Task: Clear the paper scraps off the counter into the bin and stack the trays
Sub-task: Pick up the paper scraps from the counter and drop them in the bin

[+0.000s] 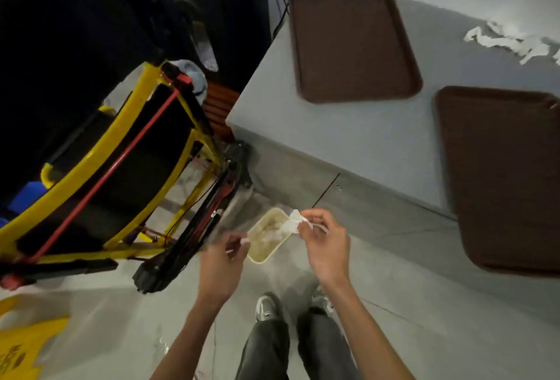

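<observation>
Right hand [324, 243] pinches a crumpled paper scrap [292, 222] over the rim of the small bin [263, 253] on the floor; left hand [222, 261] pinches a smaller white bit [244, 240]. The bin sits in open floor between the yellow cart [100, 149] and the counter [348, 137] edge. On the counter, the far tray [351, 40] and near tray [509, 179] lie apart, with loose scraps [512, 41] beyond them.

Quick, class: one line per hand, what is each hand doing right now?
Left hand: fingers curled, pinches a small white scrap.
Right hand: pinches a crumpled paper scrap.
</observation>
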